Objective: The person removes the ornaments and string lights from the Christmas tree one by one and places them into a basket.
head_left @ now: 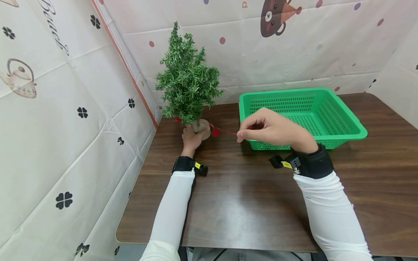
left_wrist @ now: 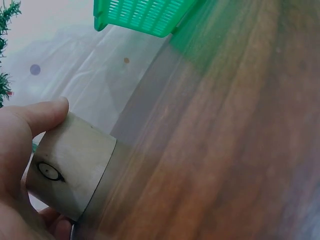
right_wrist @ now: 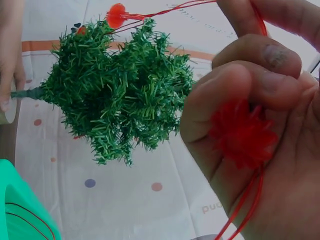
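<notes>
A small artificial Christmas tree (head_left: pixel 189 79) stands toward the table's back left on a beige round base (left_wrist: pixel 75 165). My left hand (head_left: pixel 192 139) grips this base, thumb on one side and fingers on the other. To the right, above the basket's near left corner, my right hand (head_left: pixel 274 127) pinches a thin red string (head_left: pixel 226 131) that runs back to the tree. A red bauble (head_left: pixel 214 132) hangs on the string beside the base. In the right wrist view, a spiky red ornament (right_wrist: pixel 242 132) lies against my right palm, with doubled red string trailing below it.
A green slotted basket (head_left: pixel 354 134) stands behind and right of my right hand. A loop of red string (right_wrist: pixel 32 215) shows against it in the right wrist view. Patterned white sheeting (head_left: pixel 196 11) covers the walls behind and left of the brown wooden table (head_left: pixel 235 214).
</notes>
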### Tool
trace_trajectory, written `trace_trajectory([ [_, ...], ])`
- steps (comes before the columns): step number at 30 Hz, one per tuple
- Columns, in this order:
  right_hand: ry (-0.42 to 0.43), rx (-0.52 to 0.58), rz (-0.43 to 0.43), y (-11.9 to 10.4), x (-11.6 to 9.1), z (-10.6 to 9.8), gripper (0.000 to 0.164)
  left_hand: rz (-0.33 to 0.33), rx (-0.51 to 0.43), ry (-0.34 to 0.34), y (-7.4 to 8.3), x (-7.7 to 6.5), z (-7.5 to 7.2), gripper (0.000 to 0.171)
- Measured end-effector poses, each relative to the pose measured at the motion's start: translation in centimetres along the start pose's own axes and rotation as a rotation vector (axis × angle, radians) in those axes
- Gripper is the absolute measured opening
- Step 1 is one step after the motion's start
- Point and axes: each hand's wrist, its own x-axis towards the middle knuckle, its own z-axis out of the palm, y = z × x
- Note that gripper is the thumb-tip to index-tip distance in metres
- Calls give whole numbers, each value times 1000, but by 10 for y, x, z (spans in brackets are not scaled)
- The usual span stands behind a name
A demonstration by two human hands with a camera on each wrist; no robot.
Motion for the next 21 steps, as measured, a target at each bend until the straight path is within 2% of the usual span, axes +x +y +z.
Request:
trace_trajectory([
  [6,108,38,-80,-2,-1,0,25,-27,9,-16,1,1,-2,99],
  [11,193,71,-128,-4,-1,1,23,-78,-11,-34,3,1,-2,101],
  [15,201,80,-130,-4,-1,1,22,-93,-17,-31,4,0,-3,99],
  [21,195,107,-143,-6,-2,0,23,-76,-40,-11,3,-1,-3,89],
])
